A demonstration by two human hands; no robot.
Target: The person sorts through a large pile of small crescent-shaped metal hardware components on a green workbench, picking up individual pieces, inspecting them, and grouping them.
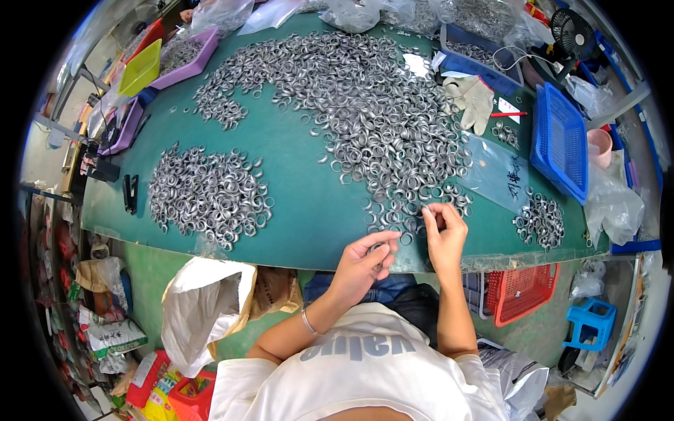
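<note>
Where green table [302,203] fills most of the view: heaped across its far and middle part with a great spread of small silver metal rings [351,98], running down to the near edge. Smaller separate ring pile [207,193] off to the left, well apart from both hands. Blue mesh basket [559,140] at far right, white work glove [472,99] beside the big spread, clear plastic bag [498,172] flat near it, little ring cluster [540,221] by the right edge. Left hand [361,263] at the near edge, fingers curled narrow around a few rings. Right hand [444,231] just beside, fingertips pinched on 1 ring at the spread's nearest fringe.
</note>
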